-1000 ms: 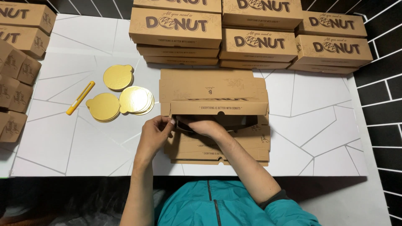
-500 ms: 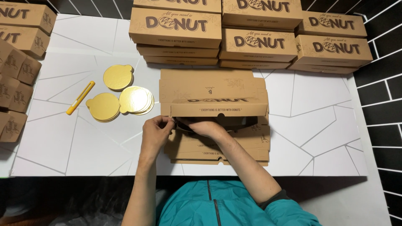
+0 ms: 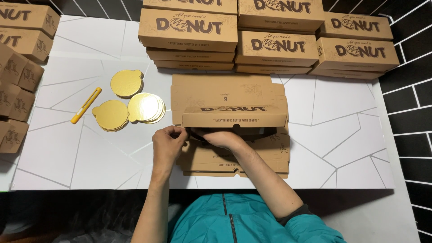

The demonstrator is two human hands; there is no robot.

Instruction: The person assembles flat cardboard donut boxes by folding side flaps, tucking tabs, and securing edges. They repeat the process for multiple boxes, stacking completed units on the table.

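A flat brown cardboard box [image 3: 234,96] lies in the middle of the white table [image 3: 342,135], its front flap [image 3: 234,118] folded up toward me. It rests on a stack of several flat box blanks [image 3: 238,159]. My left hand [image 3: 167,145] pinches the left end of the raised flap. My right hand [image 3: 221,138] reaches under the flap into the box, with its fingers partly hidden, and holds the cardboard there.
Stacks of finished brown boxes [image 3: 270,40] line the far edge, and more boxes [image 3: 18,76] stand at the left. Three piles of gold round cake boards [image 3: 128,105] and a yellow utility knife [image 3: 85,105] lie left of the box.
The front flap has tipped up a little further. My left hand has shifted slightly to the left corner; my right hand stays under the flap.
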